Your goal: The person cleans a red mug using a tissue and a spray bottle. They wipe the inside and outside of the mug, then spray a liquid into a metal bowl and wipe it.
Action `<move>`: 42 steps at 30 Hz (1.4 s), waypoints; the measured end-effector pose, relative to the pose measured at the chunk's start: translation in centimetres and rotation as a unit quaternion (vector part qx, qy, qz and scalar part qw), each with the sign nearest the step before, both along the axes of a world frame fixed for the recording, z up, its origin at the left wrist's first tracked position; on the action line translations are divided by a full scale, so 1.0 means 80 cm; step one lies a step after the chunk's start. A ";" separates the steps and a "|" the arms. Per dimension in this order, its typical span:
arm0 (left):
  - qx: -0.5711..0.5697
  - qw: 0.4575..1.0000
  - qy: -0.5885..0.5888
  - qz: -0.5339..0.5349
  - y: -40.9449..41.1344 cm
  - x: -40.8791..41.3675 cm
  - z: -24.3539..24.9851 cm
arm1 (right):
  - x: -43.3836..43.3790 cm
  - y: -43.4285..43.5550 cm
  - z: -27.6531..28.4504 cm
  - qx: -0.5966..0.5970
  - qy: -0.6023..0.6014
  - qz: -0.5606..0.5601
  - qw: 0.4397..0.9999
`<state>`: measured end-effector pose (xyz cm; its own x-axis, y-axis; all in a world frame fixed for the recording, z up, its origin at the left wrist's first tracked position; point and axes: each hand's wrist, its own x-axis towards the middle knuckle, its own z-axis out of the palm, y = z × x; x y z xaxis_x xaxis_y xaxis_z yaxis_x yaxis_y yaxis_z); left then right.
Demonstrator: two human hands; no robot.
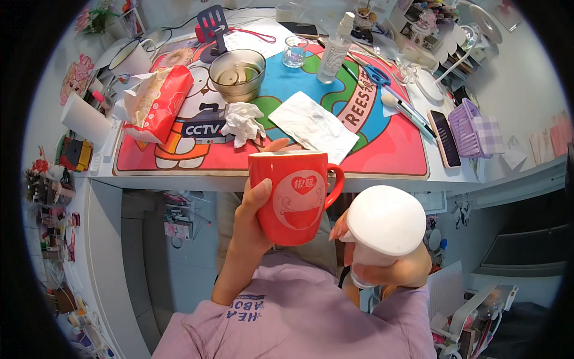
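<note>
A red ceramic mug (293, 202) with a printed heart and cup design is in my left hand (253, 211), held above my lap at the desk's front edge. My thumb presses its side, other fingers go behind it, and its handle points right. The mug's inside is barely visible. To its right, my right hand (390, 269) grips a white bottle (386, 220) with a broad rounded head, which looks like a spray bottle; the head hides much of its body. Beyond the mug, a folded white tissue (314, 123) and a crumpled tissue (243, 123) lie on the printed desk mat (394, 155).
A smoky glass bowl (237, 76) holding liquid stands behind the crumpled tissue, near a red tissue pack (161, 103). Farther back are a small glass (294, 53) and a clear spray bottle (334, 51). Blue-handled scissors (377, 75), brushes (406, 112) and a phone (444, 139) lie rightward.
</note>
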<state>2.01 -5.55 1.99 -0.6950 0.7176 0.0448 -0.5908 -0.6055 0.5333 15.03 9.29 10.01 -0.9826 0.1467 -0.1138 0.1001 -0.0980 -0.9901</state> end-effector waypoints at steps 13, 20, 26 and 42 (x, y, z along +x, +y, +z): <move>0.005 1.000 0.009 0.009 0.002 0.003 0.000 | -0.004 -0.006 0.004 -0.057 0.037 -0.104 0.992; 0.020 0.999 -0.006 -0.037 -0.004 0.003 0.012 | -0.033 0.057 0.013 0.132 0.239 -0.282 0.920; -0.012 0.996 -0.076 -0.044 -0.010 0.006 0.005 | -0.113 0.145 -0.021 0.311 0.280 -0.384 0.823; -0.058 0.997 -0.044 -0.017 -0.029 0.006 -0.001 | -0.099 0.044 -0.069 0.515 0.184 -0.203 0.812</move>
<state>2.51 -7.87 1.89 -0.6678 0.7377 -0.0993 -0.6573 -0.5218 0.5438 7.15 12.81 4.52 -0.7695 0.2977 0.5650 -0.0545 0.8509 -0.5225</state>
